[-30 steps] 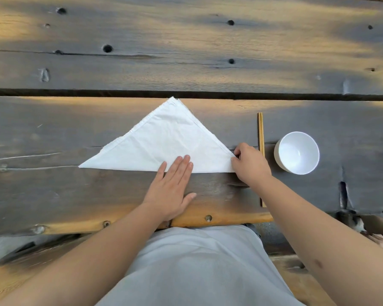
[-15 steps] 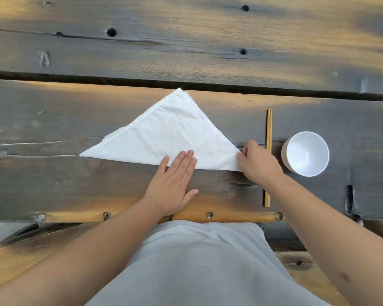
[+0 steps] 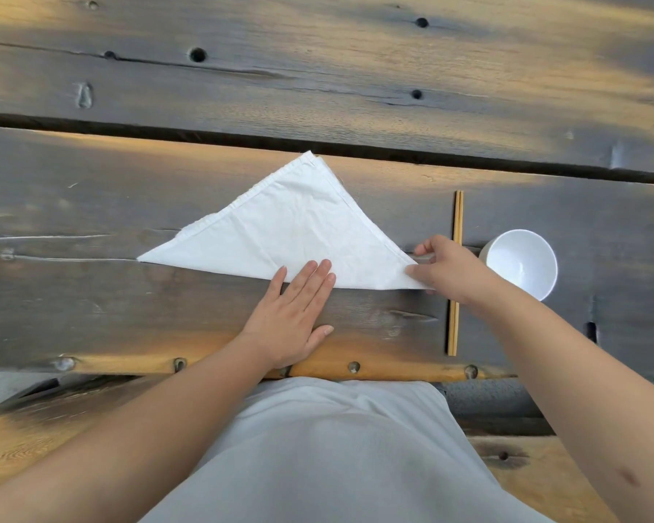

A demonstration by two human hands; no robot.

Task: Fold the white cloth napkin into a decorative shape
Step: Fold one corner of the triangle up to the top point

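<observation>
The white cloth napkin (image 3: 299, 232) lies on the dark wooden table as a flat triangle, its apex pointing away from me and its long folded edge nearest me. My left hand (image 3: 293, 315) lies flat with straight fingers, the fingertips pressing on the middle of that near edge. My right hand (image 3: 446, 269) pinches the napkin's right corner between thumb and fingers, and the corner looks slightly lifted off the wood.
A pair of wooden chopsticks (image 3: 455, 273) lies just right of the napkin, partly under my right hand. A white bowl (image 3: 521, 262) stands right of them. A dark gap (image 3: 129, 126) between planks runs beyond the napkin. The table edge (image 3: 374, 369) is close to my body.
My right hand has changed from resting on the right corner to pinching and slightly raising it. My left hand stays flat on the near edge. The camera view has shifted a little.
</observation>
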